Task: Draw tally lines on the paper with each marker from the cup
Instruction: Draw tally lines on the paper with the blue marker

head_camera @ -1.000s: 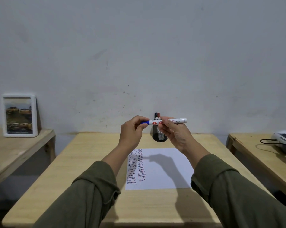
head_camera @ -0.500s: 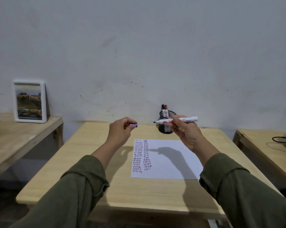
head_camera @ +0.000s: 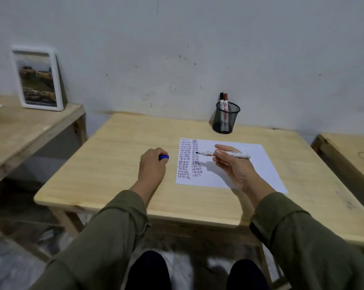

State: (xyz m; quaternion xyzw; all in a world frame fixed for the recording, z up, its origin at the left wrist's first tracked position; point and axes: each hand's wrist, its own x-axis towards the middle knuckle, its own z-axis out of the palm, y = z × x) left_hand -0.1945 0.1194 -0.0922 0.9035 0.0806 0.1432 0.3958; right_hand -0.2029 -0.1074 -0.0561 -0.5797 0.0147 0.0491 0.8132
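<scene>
- The table (head_camera: 118,164) bears the paper (head_camera: 239,164), tally rows down its left side.
- The cup (head_camera: 226,118) stands behind the paper, two markers inside.
- The right hand (head_camera: 232,166) grips an uncapped marker (head_camera: 237,154) over the paper, tip left.
- The left hand (head_camera: 151,164) is clenched on the blue cap (head_camera: 164,157) beside the paper.

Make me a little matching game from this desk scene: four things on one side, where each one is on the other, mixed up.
Things:
1. blue cap
2. uncapped marker
3. mesh cup
4. framed picture

Places:
A. leaning against the wall on the side table
B. in the right hand, over the paper
C. at the far edge of the table, near the wall
D. in the left hand, left of the paper

Pairs: 1-D, 2-B, 3-C, 4-A
</scene>
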